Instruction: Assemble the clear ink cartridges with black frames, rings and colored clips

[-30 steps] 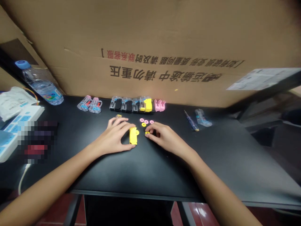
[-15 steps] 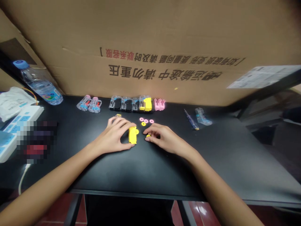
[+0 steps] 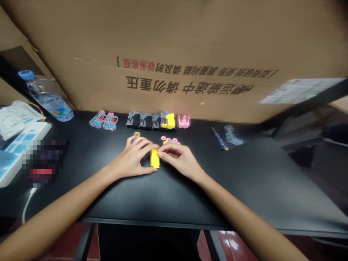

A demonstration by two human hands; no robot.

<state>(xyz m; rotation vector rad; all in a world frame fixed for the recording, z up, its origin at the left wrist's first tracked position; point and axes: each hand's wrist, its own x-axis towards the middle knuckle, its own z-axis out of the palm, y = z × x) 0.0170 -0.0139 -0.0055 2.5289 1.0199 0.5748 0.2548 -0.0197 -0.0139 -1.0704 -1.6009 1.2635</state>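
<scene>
From my end of the feed, I see the left hand (image 3: 132, 158) holding a yellow block (image 3: 154, 159) between thumb and forefinger, one at its near end and one at its far end, low over the black table (image 3: 152, 199) in front of the person. I have the right hand (image 3: 181, 159) right against it, thumb and fingertips drawn narrow at the block's right edge; I cannot tell whether they pinch a small piece there, since the fingers hide it. Just beyond the right hand I see small pink discs (image 3: 163, 138), with a yellow disc (image 3: 164, 142) partly hidden by the fingers. A clear piece with a yellow end (image 3: 136, 134) lies just past the left hand's knuckles. Farther back, I make out a row of clear-and-black parts (image 3: 133, 119), with pink clips (image 3: 183, 121) at its right end, near the cardboard (image 3: 174, 36). Well off to the right lie a screwdriver (image 3: 220, 140) and a clear part (image 3: 233, 135); far left, a water bottle (image 3: 50, 99) leans beyond a white power strip (image 3: 23, 145).
</scene>
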